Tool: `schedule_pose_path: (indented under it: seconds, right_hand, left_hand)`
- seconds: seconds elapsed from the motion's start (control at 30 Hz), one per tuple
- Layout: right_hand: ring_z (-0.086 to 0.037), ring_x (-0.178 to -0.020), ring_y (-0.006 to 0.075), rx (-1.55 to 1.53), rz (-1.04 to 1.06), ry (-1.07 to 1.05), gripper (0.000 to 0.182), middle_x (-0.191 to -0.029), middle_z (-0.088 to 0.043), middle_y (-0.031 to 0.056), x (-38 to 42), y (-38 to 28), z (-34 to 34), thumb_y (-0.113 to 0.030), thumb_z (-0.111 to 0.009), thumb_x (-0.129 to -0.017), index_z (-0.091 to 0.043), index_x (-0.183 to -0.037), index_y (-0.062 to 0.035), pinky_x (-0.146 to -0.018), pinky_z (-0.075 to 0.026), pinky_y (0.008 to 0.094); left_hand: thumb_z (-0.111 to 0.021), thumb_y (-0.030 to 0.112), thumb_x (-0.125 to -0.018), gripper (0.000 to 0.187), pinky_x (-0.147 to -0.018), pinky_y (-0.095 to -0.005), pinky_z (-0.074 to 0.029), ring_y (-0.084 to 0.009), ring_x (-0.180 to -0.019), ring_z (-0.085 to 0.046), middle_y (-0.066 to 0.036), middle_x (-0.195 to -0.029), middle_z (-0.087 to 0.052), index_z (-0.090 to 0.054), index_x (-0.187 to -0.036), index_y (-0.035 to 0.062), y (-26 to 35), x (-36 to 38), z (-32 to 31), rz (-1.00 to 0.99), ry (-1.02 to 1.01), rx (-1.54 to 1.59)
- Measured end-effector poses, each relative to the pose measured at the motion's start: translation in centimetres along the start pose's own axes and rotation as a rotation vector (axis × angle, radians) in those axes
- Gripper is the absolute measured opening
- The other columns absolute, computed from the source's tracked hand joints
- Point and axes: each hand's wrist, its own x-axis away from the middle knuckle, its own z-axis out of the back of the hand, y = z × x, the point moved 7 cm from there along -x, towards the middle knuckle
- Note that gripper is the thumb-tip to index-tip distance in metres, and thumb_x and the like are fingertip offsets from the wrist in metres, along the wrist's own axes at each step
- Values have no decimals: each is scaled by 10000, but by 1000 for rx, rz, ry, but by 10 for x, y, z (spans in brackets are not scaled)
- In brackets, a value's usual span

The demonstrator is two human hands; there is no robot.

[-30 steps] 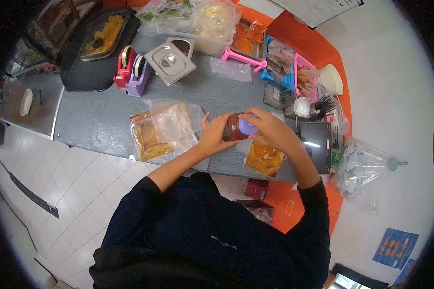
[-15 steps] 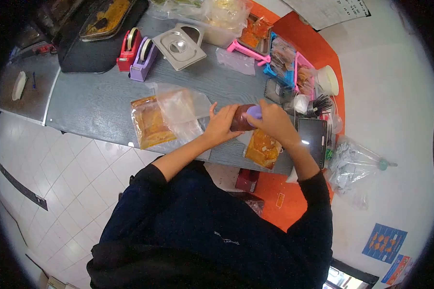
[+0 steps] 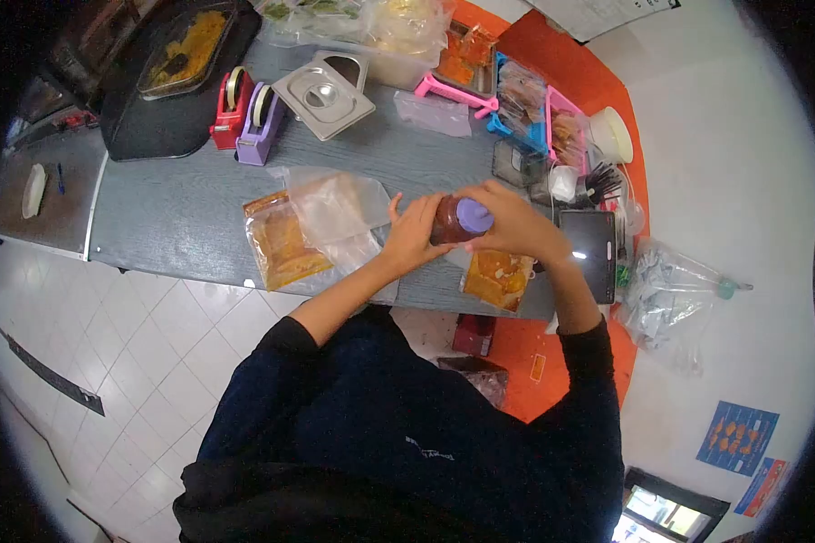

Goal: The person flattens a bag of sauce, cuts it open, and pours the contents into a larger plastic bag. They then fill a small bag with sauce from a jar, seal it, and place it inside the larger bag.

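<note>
Two hands, left hand (image 3: 410,237) and right hand (image 3: 516,226), clasp the jar (image 3: 453,220) between them.

Two hands – left hand (image 3: 412,237), right hand (image 3: 516,223) – on one jar (image 3: 450,221) with one purple lid (image 3: 474,215). Two tape dispensers: one red (image 3: 228,112), one purple (image 3: 260,124). One steel lid (image 3: 322,90). One dark tray (image 3: 154,118) holding one food pan (image 3: 186,51). Two filled sauce bags – one (image 3: 281,242) left of the hands, one (image 3: 495,277) under the right hand. One empty clear bag (image 3: 340,207). One tablet (image 3: 592,255). One pink tool (image 3: 451,95). One white lid (image 3: 611,136). Baskets at the far edge too cluttered to count.
</note>
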Motion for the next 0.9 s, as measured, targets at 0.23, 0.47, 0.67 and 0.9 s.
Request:
schedule_pose_path:
  seconds: [0.23,0.47,0.67,0.9]
  right_hand:
    - [-605,-905,420,-39,-352,-41,584,-958,-593,258,0,22,-8,-434,-726,-725,-529,-1076,-11,-774,-500,469]
    - [-572,-935,430,-48,-144,56,575,-1010,-574,240,5,8,-8,-392,-720,-740,-528,-1134,-20,-789,-477,460]
    - [-589,-899,420,-21,-62,-5,607,-990,-577,233,13,13,-13,-421,-732,-721,-523,-1175,-76,-760,-484,467]
    - [-631,-757,414,89,-296,329,589,-826,-624,222,10,21,-20,-506,-678,-732,-564,-1122,-79,-643,-508,484]
  left_hand:
    - [-788,403,-650,866,-1037,-566,-109,-239,-1153,-490,-82,-1208,-515,-356,-1332,89,4,-4,3,-15,26,-21]
    - [-792,432,-647,888,-1036,-566,-111,-256,-1168,-484,-94,-1207,-524,-351,-1335,85,4,-5,-1,-1,29,-37]
    - [-804,384,-628,852,-1014,-554,-138,-255,-1113,-502,-99,-1146,-532,-390,-1291,47,6,-7,-1,15,19,-43]
    - [-815,374,-599,889,-997,-531,-171,-264,-1088,-494,-108,-1155,-518,-382,-1298,37,0,-11,-19,-72,164,-98]
